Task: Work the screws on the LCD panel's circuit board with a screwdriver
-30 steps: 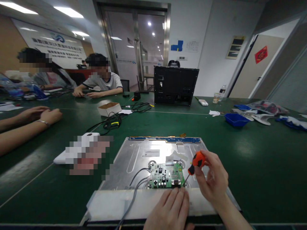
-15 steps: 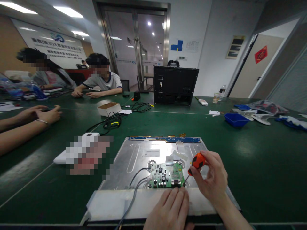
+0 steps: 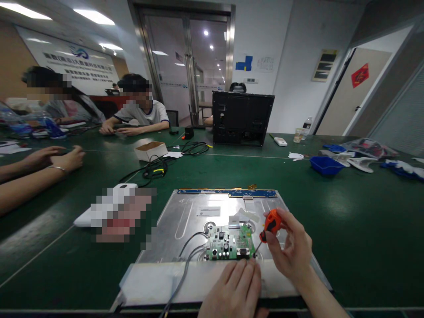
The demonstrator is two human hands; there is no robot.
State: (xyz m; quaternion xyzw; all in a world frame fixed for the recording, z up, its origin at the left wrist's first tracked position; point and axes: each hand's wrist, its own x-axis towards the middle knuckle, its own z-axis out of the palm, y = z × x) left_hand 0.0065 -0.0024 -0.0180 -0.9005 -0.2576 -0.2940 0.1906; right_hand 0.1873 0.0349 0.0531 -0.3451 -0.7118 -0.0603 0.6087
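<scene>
A silver metal panel point(image 3: 192, 212) lies on the green table, with a green circuit board point(image 3: 228, 240) near its front and a white strip point(image 3: 149, 282) along the near edge. My right hand point(image 3: 291, 243) grips an orange and black screwdriver point(image 3: 273, 222), whose tip meets the board's front right corner. My left hand point(image 3: 233, 289) rests on the white strip just before the board, fingers stretched forward and side by side, holding nothing visible. Grey and black cables point(image 3: 188, 260) run from the board's left side.
Black cables point(image 3: 154, 168) and a small open box point(image 3: 151, 150) lie beyond the panel, left. A black monitor-like unit point(image 3: 243, 117) stands at the back. A blue tray point(image 3: 326, 165) sits right. Another person's hands point(image 3: 64, 159) are at the left; more people sit behind.
The screwdriver handle has turned slightly in my right hand, and its fingers have shifted a little. My left hand and the panel look unmoved.
</scene>
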